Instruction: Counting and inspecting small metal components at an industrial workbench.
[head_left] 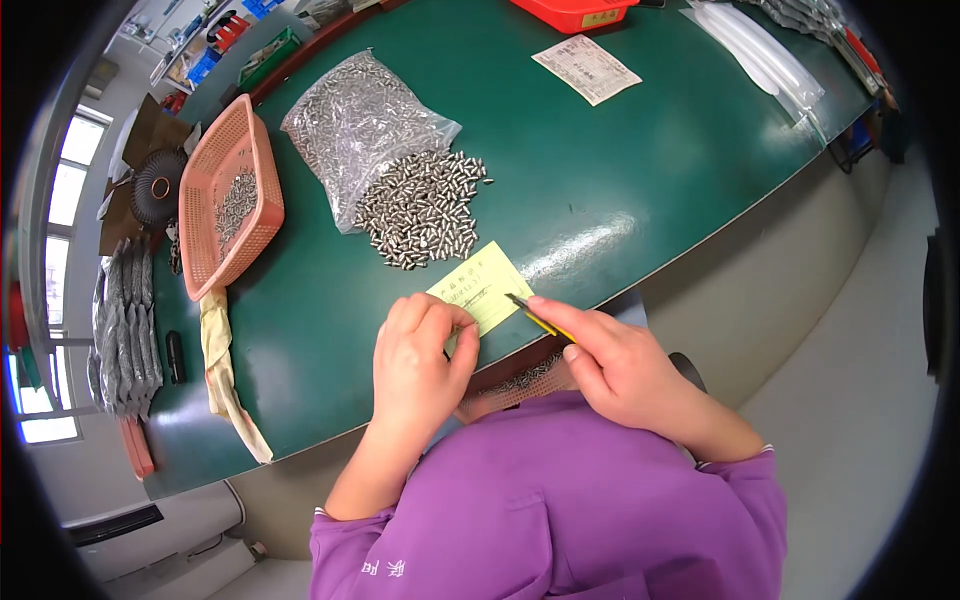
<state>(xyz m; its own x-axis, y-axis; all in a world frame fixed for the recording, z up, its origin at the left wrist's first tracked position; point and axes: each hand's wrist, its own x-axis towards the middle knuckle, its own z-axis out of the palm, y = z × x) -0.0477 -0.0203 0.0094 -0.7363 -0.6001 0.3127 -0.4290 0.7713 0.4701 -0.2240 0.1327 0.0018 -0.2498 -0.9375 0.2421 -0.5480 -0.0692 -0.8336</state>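
A yellow paper slip (497,277) with printing and handwriting lies near the table's front edge, just below a heap of small metal pins (420,208). My left hand (425,350) is closed at the slip's left side, its thumb and bent fingers pinching the near edge; the exact grip is partly hidden. In my right hand (615,360) is a slim yellow-and-black tool (540,322), its dark tip over the slip's right side. Its exact kind is unclear. Behind the heap lies a clear plastic bag (350,120) full of similar pins, its mouth toward the heap.
At the left stands a tilted pink basket (268,190) with metal pieces inside. A cream cloth strip (222,370), black marker (175,357) and stacked grey packets (125,330) lie nearby. Farther off are a printed sheet (587,68), red tray (575,12) and clear plastic sleeves (755,50).
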